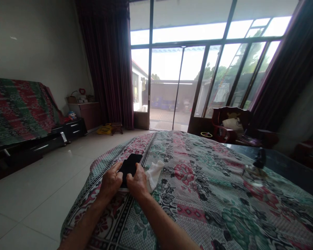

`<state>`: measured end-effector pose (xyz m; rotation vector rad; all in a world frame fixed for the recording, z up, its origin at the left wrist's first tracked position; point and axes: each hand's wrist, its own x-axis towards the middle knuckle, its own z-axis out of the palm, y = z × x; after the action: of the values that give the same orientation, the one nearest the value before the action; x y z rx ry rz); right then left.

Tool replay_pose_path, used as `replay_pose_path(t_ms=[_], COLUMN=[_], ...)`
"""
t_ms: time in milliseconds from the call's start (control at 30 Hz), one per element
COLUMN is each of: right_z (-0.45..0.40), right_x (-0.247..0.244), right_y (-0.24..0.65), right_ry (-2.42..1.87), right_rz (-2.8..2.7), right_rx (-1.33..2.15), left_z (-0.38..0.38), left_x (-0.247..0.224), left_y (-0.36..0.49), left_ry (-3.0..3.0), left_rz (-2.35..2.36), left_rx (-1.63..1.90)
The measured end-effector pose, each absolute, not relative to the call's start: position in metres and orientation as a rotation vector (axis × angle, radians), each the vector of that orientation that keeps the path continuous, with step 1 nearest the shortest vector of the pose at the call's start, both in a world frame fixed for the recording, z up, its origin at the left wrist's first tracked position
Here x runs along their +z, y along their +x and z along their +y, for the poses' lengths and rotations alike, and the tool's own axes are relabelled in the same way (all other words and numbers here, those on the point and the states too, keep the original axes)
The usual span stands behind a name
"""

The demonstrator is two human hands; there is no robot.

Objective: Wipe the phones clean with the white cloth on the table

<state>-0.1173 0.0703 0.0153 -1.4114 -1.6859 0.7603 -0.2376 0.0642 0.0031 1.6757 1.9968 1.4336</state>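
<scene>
a flowered cloth in pink, green and grey spreads before me, its left side draping toward pale floor tiles. bright daylight comes through tall glass doors between dark purple curtains. the flat black slab is over the left part of the flowered cloth; it is plain, with a stepped outline and a pale strip at its near edge. my left grip clasps its left side, my right grip its right, thumbs on top. a crumpled white scrap lies just beside my right grip. my fingers hide much of the slab, so i cannot tell whether it is one piece or two overlapping. a glassy thing at right is blurred.
</scene>
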Motion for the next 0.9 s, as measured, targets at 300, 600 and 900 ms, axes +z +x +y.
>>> replay_pose_path(t_ms=[300, 600, 900], right_z=[0.059, 0.052, 0.047], right_x=[0.016, 0.004, 0.01], right_y=[-0.103, -0.113, -0.105], right_ry=[-1.327, -1.29, -1.229], right_rz=[-1.795, -1.808, -1.924], right_rx=[0.754, 0.721, 0.776], left_z=[0.057, 0.05, 0.05], left_x=[-0.016, -0.017, -0.017], left_y=[-0.228, -0.223, -0.226], left_ry=[1.831, 1.937, 1.978], left_rz=[2.099, 2.146, 2.202], left_rx=[1.461, 1.513, 1.559])
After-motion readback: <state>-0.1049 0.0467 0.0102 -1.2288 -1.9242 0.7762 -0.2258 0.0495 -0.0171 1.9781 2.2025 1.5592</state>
